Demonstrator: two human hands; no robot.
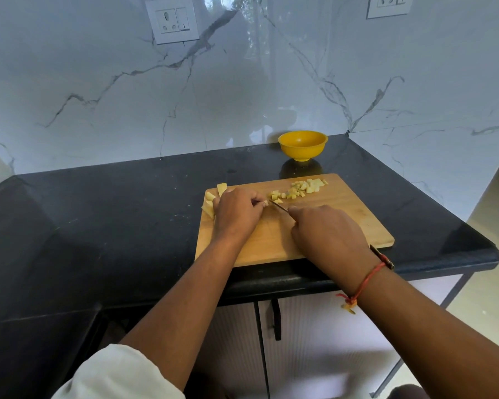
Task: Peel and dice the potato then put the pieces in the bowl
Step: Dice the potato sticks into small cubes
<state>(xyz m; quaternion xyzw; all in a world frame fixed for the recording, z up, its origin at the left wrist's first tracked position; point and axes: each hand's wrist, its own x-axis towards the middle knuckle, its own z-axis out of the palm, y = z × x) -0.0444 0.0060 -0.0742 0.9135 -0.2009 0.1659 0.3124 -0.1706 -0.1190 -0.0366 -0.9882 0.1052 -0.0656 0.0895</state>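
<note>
Black bench (127, 211), wood board (343, 223). My left grip (236, 211) pinches a potato strip (265, 202) on it; my right grip (329, 231) holds the knife (280, 208) close to those fingers (258, 201). I fear a slip cuts them. Bowl (300, 151) sits empty behind.

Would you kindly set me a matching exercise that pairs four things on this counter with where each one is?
Things:
1 bowl
2 diced pieces
3 knife
4 potato strips

Places:
A in the right hand
B beside the left hand, at the left edge of the board
C on the counter, beyond the board
D heaped toward the board's far right corner

Pairs: 1-C, 2-D, 3-A, 4-B
</note>
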